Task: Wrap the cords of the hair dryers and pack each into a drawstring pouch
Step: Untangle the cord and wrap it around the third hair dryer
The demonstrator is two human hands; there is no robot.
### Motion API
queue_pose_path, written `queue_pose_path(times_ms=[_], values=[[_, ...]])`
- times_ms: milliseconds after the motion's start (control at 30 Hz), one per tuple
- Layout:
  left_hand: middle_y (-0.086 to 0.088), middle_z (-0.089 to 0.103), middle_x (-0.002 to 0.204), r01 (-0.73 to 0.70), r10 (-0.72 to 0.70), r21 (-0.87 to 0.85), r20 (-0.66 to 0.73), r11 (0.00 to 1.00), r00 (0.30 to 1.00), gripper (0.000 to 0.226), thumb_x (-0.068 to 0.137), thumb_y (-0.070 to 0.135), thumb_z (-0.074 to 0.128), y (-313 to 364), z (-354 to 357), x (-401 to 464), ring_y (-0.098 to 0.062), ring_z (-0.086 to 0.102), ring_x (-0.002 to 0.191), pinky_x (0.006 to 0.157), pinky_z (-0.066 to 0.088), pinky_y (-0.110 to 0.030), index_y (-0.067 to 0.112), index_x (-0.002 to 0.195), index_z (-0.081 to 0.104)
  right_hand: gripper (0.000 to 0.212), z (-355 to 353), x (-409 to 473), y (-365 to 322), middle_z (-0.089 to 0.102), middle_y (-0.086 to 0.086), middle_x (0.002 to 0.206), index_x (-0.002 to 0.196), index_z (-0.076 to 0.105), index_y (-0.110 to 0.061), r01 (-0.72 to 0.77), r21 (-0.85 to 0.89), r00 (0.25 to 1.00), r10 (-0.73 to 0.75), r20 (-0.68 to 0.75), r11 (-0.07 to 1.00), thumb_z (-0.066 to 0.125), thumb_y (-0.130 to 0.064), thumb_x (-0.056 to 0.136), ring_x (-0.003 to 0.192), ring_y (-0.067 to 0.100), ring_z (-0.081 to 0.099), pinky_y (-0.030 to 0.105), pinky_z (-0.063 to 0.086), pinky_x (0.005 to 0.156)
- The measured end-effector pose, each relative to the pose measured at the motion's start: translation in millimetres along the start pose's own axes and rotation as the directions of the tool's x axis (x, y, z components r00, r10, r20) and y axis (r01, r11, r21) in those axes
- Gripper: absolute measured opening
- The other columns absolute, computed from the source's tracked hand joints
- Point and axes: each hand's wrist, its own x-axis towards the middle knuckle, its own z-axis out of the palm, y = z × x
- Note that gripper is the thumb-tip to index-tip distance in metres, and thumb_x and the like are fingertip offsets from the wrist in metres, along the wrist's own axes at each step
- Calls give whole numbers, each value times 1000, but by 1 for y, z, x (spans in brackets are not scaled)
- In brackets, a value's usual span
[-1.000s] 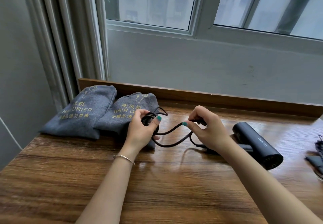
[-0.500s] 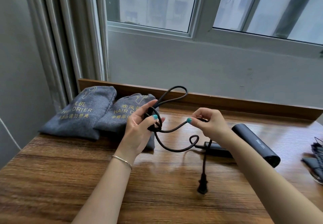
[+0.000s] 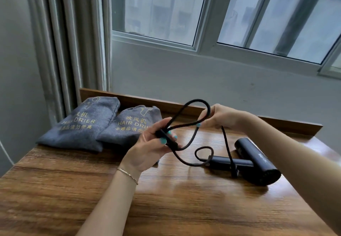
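A person's two hands work a black power cord (image 3: 186,146) above a wooden table (image 3: 166,208). The left hand (image 3: 151,149), at centre, has its fingers and thumb curled around a small bundle of gathered cord. The right hand (image 3: 219,116), a little farther and to the right, pinches the same cord between thumb and fingertips, so a tall loop arches up between the two hands.

From the right hand's pinch the free end hangs straight down toward the table — its plug (image 3: 234,171) dangles in front of the hair dryer (image 3: 256,163). The dryer lies flat, to the right of both hands and below them, its handle pointing left toward the left hand and its barrel running from far-left to near-right. The right hand is nearer to it.

The next wrap likely carries the loop left, onto the left hand's bundle.

Two filled grey pouches (image 3: 103,123) sit touching each other at the far left, just beyond the left hand. A raised wooden lip (image 3: 287,123) bounds the far edge — the near half of the table offers open room.
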Motion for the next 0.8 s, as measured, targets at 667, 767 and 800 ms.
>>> queue_pose_path(times_ms=[667,767,800], values=[[-14,64,103,78,-73,1,-366,997,928,31,98,9,40,-9,10,12,-25,69,95,89,56,-46,10,122,59,18,12,30,29,48,1,70,87,62,-12,-141,549,990,112,86,824,58,-30,90,56,10,38,26,31,59],[-12,69,99,-31,-27,-131,-417,991,909,31,98,6,39,-7,8,15,-23,69,92,94,53,-48,11,120,59,14,24,25,42,47,-3,67,91,59,-14,-157,715,987,136,87,681,54,-27,90,50,6,32,21,28,53],[-11,70,102,-76,-8,-173,-439,982,898,32,97,5,39,-6,6,16,-22,69,94,94,53,-46,11,121,59,15,29,21,45,47,-4,68,93,60,-15,-158,725,986,151,76,671,53,-28,91,50,6,31,20,28,51]])
